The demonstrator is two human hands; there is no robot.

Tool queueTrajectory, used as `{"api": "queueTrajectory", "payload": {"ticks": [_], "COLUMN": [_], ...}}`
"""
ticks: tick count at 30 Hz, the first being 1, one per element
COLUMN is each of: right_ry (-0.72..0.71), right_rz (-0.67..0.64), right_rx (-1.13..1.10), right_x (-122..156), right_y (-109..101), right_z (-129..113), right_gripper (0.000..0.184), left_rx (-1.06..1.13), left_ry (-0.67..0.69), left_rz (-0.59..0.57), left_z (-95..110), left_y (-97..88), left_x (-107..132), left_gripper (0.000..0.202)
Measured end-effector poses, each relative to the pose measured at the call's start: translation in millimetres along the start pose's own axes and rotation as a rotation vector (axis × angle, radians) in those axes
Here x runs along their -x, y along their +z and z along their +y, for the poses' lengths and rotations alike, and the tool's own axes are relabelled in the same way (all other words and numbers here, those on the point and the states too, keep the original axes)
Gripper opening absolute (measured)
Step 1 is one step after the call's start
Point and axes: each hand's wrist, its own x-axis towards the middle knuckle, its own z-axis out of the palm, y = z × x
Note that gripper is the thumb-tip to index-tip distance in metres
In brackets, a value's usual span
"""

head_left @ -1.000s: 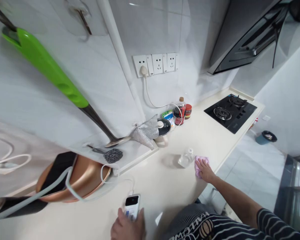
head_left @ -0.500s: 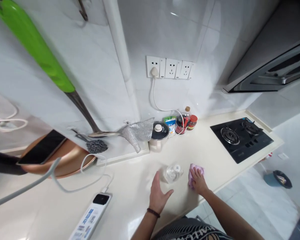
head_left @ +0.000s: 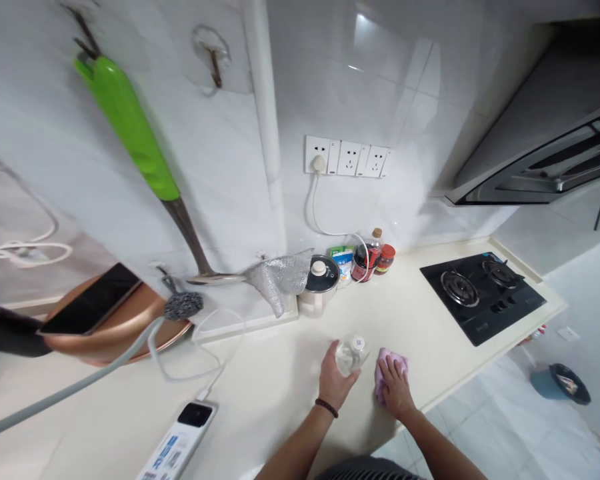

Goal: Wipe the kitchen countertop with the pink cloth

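Observation:
My left hand (head_left: pixel 334 381) is closed round the side of a clear see-through container (head_left: pixel 348 357) with a small white label at its upper end. The container is tilted slightly, and I cannot tell if its lower end touches the counter. To the right, my right hand (head_left: pixel 397 387) grips a folded pink-purple cloth (head_left: pixel 384 357) against the countertop, its fingers over the cloth. Part of the cloth is hidden under the palm. A dark beaded bracelet (head_left: pixel 327 407) circles my left wrist.
A small lidded pot (head_left: pixel 320 280), a sauce bottle (head_left: pixel 365 260) and a red-lidded jar (head_left: pixel 385 259) stand by the wall. The gas stove (head_left: pixel 480 297) is at right. A power strip (head_left: pixel 180 443), copper pan (head_left: pixel 130 317) and hanging green-handled utensil (head_left: pixel 135 133) are at left.
My left hand has moved right and closed round the clear container, which has shifted slightly. My right hand stays on the cloth. The camera view has tilted upward a little.

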Motion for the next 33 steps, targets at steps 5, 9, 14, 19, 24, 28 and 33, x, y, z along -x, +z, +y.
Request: {"api": "queueTrajectory", "payload": {"ticks": [5, 9, 14, 19, 24, 28, 33], "right_ry": [0.017, 0.019, 0.011, 0.045, -0.038, -0.360, -0.604], "right_rz": [0.023, 0.043, 0.075, 0.007, -0.029, -0.117, -0.346], "right_rx": [0.051, 0.075, 0.083, 0.078, 0.059, 0.018, 0.003], "right_x": [2.7, 2.8, 4.8, 3.4, 12.5, 27.4, -6.9], "right_y": [4.4, 3.5, 0.9, -6.6, -9.3, 0.5, -4.0], "right_z": [-3.1, -3.6, -4.6, -7.3, -15.2, -50.7, -133.8], "right_gripper": [0.094, 0.096, 0.093, 0.084, 0.082, 0.082, 0.086], "left_rx": [-0.164, -0.534, -0.833, -0.826, -0.657, -0.426, -0.177], "left_ry": [-0.015, -0.093, -0.112, -0.134, -0.189, -0.185, -0.054], "left_rz": [-0.034, -0.223, -0.495, -0.516, -0.435, -0.289, -0.051], "left_z": [18.5, 29.4, 21.5, 13.7, 20.8, 18.3, -13.4], "left_y": [-50.6, -107.4, -117.4, -105.4, -121.9, -143.2, -160.9], "left_x": [-3.4, -5.1, -9.4, -10.7, -10.6, -14.8, -23.0], "left_gripper": [0.086, 0.086, 0.090, 0.090, 0.086, 0.087, 0.084]}}
